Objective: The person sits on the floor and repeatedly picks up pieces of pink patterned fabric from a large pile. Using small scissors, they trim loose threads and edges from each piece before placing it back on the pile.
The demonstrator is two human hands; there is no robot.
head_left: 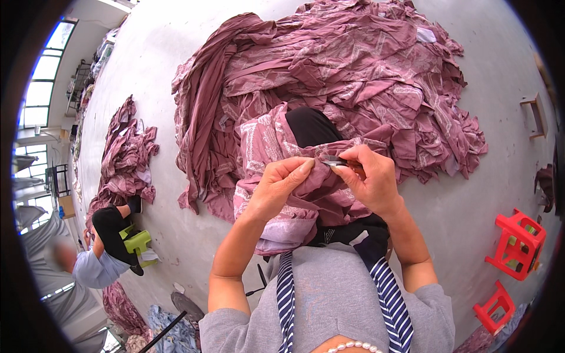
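A dusty-pink garment with white patterned bands point(262, 141) lies across my lap, over black cloth point(312, 126). My left hand point(281, 183) pinches a bit of its fabric between thumb and fingertips. Just to the right of that pinch, my right hand point(374, 181) grips small thread snips point(333, 160), their metal tip pointing at the pinched cloth. Most of the snips is hidden by my right fingers, and I cannot tell whether the blades touch the fabric.
Beyond my knees spreads a large heap of the same pink fabric point(329, 65) on the grey floor point(159, 65). Red plastic stools point(513, 242) stand at right. A person point(106, 253) sits on a green stool point(137, 242) at left, by a smaller pink pile point(120, 156).
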